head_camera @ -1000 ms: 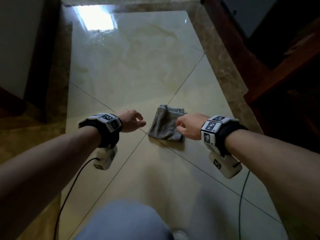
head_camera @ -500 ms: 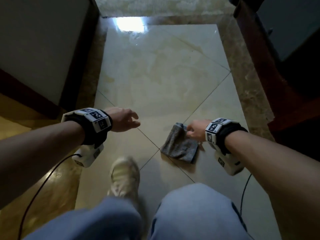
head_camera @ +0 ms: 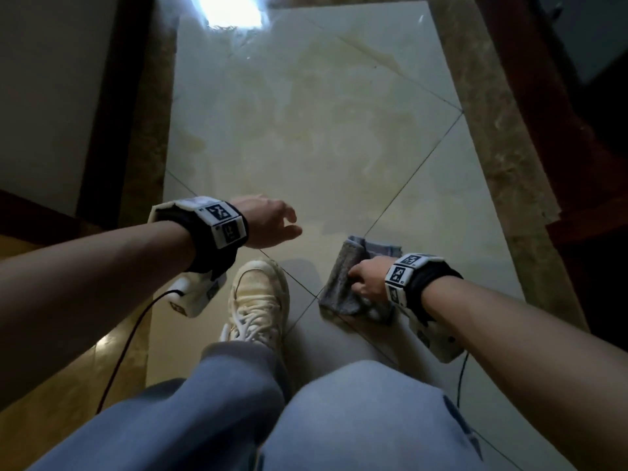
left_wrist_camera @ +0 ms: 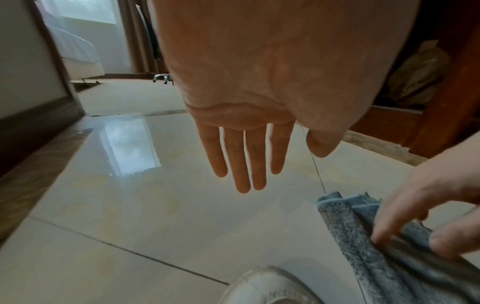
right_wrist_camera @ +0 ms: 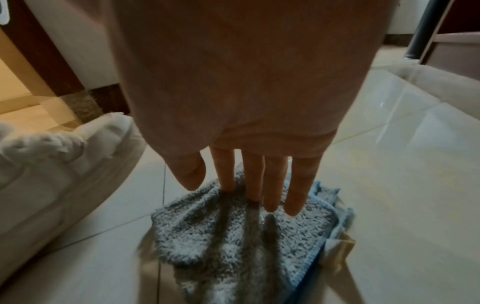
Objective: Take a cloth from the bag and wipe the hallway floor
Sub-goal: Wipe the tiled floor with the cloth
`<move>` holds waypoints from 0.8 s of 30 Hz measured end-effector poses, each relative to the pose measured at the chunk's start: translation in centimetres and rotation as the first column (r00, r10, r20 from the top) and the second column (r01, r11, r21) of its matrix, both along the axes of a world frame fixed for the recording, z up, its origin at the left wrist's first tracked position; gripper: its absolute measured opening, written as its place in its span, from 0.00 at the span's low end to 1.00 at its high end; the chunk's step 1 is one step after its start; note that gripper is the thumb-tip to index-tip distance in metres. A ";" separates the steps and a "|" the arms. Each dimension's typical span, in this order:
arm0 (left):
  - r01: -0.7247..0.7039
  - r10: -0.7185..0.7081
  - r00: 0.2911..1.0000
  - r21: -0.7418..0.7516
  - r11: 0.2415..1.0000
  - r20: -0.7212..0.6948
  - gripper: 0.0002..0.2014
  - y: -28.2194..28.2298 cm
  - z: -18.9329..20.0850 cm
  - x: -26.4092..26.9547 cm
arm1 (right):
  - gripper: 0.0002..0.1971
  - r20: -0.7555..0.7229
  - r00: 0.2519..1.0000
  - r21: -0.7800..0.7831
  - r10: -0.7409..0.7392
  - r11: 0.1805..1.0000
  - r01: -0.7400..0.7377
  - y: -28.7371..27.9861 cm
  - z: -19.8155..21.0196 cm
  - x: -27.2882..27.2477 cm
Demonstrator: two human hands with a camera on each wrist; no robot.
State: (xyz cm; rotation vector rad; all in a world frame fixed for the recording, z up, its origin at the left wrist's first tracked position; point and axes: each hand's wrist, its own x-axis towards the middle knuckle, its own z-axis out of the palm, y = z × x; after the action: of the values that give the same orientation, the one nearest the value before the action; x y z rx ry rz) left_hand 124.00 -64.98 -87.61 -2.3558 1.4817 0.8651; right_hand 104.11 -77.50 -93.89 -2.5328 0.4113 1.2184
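From the head view, the person is crouching over a glossy tiled floor (head_camera: 306,130) in a narrow hallway. The right hand (head_camera: 368,278) is pressing down on a grey cloth (head_camera: 341,287), which is lying on the floor at the near right, just where two tile seams are crossing. The left hand (head_camera: 268,220) is hovering above the floor to the left, holding nothing, fingers relaxed. A pale shoe (head_camera: 260,297) is standing between the two hands, close beside the cloth but not touching it. Grey trouser legs (head_camera: 238,413) are filling the near edge. A speckled stone border (head_camera: 503,158) is running along the right side, with dark wood (head_camera: 530,62) beyond it; a white wall (head_camera: 44,96) is closing the left side.

From the left wrist view, the left hand (left_wrist_camera: 249,133) is hanging released, fingers straight and slightly spread, clear of the floor (left_wrist_camera: 155,205). At the right, the right hand (left_wrist_camera: 426,207) is resting its fingertips on the bunched cloth (left_wrist_camera: 369,236). The shoe's toe (left_wrist_camera: 267,288) is showing at the near edge. A doorway (left_wrist_camera: 103,41) is opening at the far end.

From the right wrist view, the right hand (right_wrist_camera: 249,123) is spreading straight fingers (right_wrist_camera: 253,179) onto the fuzzy cloth (right_wrist_camera: 233,236), whose blue edge is showing at the right. The shoe (right_wrist_camera: 64,164) is sitting just left of it.
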 end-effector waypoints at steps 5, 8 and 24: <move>0.107 -0.107 0.994 -0.001 0.994 -0.005 0.25 -2.8 -2.6 -0.9 | 0.18 -0.011 0.999 0.060 -0.036 0.998 0.037 -1.3 -1.5 0.1; 0.129 -0.129 0.992 0.016 0.991 0.000 0.25 -4.7 -3.7 -0.8 | 0.19 -0.018 0.999 0.074 -0.042 0.996 0.043 -1.8 -1.6 0.3; 0.023 -0.028 0.999 -0.140 0.990 -0.031 0.21 -13.2 -9.0 -3.0 | 0.22 0.155 0.982 -0.073 -0.110 0.990 0.122 -3.2 -1.3 -5.4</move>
State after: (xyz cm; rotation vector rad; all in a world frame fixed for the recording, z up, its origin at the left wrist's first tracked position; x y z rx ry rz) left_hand 120.99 -78.21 -96.66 -2.4251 1.6316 0.8226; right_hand 98.72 -80.73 -95.19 -2.6068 0.5747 0.9793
